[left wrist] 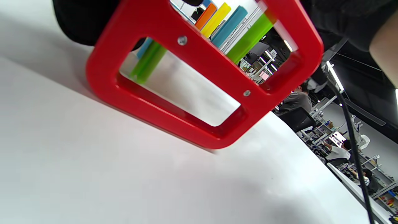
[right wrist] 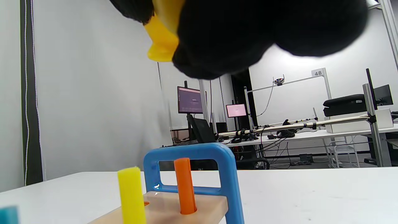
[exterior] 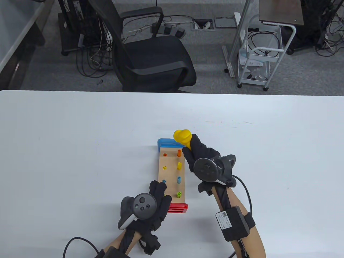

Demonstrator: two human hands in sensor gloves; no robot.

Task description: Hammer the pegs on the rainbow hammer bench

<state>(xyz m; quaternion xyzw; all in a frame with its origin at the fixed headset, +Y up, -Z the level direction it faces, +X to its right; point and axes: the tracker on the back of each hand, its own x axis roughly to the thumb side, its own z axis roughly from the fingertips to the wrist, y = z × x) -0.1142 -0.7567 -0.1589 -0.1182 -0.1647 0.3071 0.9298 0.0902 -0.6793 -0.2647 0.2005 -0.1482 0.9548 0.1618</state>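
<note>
Yellow plastic shows in the right hand, whose fingers wrap the handle of the toy hammer, its head raised above the blue end of the hammer bench at twelve o'clock. The wooden bench lies near the middle of the white desk, with the right-hand row of orange, yellow, blue and green pegs standing proud. At six o'clock the left hand rests on the bench beside the red end, fingers spread flat.
</note>
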